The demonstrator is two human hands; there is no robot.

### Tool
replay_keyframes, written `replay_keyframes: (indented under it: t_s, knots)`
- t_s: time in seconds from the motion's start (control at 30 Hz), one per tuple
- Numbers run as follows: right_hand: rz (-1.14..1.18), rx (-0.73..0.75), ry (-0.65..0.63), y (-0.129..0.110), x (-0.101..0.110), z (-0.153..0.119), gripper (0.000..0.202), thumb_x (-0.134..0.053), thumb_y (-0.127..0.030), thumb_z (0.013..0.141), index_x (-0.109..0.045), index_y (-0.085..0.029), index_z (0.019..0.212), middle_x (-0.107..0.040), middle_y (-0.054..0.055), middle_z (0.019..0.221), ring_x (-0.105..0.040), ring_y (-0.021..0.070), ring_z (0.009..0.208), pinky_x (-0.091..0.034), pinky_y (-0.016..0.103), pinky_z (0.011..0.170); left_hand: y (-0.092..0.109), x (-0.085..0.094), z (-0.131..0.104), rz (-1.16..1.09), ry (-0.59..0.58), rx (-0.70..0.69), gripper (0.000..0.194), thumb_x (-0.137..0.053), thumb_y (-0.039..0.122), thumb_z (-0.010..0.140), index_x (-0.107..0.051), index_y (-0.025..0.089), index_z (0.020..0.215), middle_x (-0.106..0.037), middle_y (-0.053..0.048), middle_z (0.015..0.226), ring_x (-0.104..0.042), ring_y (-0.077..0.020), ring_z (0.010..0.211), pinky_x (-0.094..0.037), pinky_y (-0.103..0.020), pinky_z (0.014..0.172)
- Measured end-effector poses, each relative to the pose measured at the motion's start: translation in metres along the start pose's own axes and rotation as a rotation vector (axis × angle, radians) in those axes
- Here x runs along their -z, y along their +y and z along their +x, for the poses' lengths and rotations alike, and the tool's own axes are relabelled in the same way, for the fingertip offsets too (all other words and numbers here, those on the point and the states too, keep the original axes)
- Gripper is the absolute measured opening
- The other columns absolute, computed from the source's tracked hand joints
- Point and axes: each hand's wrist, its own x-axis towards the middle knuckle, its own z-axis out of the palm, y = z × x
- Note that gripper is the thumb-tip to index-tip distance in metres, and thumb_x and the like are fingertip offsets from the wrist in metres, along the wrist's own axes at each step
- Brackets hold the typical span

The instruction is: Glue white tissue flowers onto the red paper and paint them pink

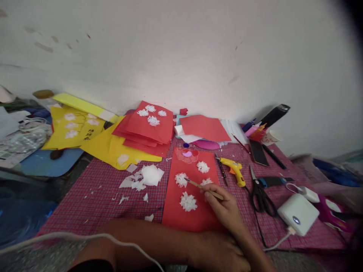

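Note:
My right hand [222,206] is closed round the pale wooden handle of a paintbrush [195,184]. Its dark tip meets the left one of several white crumpled-paper flowers [180,180] on a red paper sheet [177,211]. A larger paper flower [188,201] lies nearer me, left of my fingers. At the sheet's far end sits a clear palette [181,155] with pink and red paint. My left hand [219,252] rests at the near table edge beside my right forearm, holding nothing visible; its fingers lie loosely extended, partly hidden by that forearm.
White paper scraps [151,175] lie left of the sheet. To the right are a yellow glue gun [234,168], black scissors [262,198] and a white power block [298,214]. Red papers [147,130] are stacked at the back. A white cable [113,238] crosses the left forearm.

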Motion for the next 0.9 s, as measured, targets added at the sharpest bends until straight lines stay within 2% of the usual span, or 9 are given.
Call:
replay_keyframes:
  t_s: [0.2,0.37,0.53,0.77,0.9]
  knots:
    - [-0.022,0.039,-0.021,-0.001,-0.001,0.003,0.014,-0.062,-0.028,0.096,-0.075,-0.025,0.101,-0.072,0.002,0.087,-0.066,0.0176,0.075,-0.052,0.026,0.069,0.001,-0.007,-0.001,0.009,0.032,0.004,0.006,-0.070,0.023,0.082,-0.075,0.025,0.079,-0.069,-0.001,0.080,-0.068,-0.0193,0.082,-0.052,-0.033,0.070]
    - [0.002,0.026,-0.026,-0.003,0.000,0.000,0.013,-0.062,-0.026,0.095,-0.074,-0.025,0.099,-0.073,0.002,0.086,-0.067,0.0175,0.076,-0.052,0.026,0.069,0.000,-0.002,-0.001,-0.014,-0.006,0.001,0.009,-0.068,0.022,0.083,-0.074,0.026,0.078,-0.070,0.000,0.082,-0.068,-0.0196,0.085,-0.052,-0.032,0.072]
    - [-0.004,0.017,-0.042,0.000,0.000,0.001,0.014,-0.062,-0.028,0.096,-0.075,-0.023,0.101,-0.074,0.003,0.087,-0.067,0.0181,0.076,-0.052,0.027,0.069,0.001,0.000,-0.002,0.001,0.027,0.001,0.006,-0.070,0.022,0.083,-0.075,0.025,0.080,-0.070,-0.001,0.082,-0.067,-0.0197,0.085,-0.052,-0.033,0.073]
    - [0.050,-0.011,0.076,0.002,0.002,0.003,0.013,-0.063,-0.030,0.096,-0.073,-0.023,0.100,-0.073,0.003,0.085,-0.065,0.0172,0.071,-0.053,0.026,0.067,0.002,-0.010,-0.003,0.020,0.076,0.000,0.005,-0.071,0.023,0.081,-0.076,0.025,0.081,-0.067,-0.002,0.081,-0.066,-0.0193,0.083,-0.051,-0.033,0.073]
    - [-0.008,0.011,0.017,-0.004,0.000,0.009,0.014,-0.063,-0.029,0.095,-0.075,-0.023,0.100,-0.074,0.003,0.087,-0.066,0.0180,0.074,-0.052,0.027,0.069,0.001,-0.012,-0.003,0.035,0.090,0.001,0.007,-0.070,0.023,0.082,-0.075,0.026,0.079,-0.066,-0.003,0.082,-0.067,-0.0199,0.084,-0.051,-0.032,0.072]
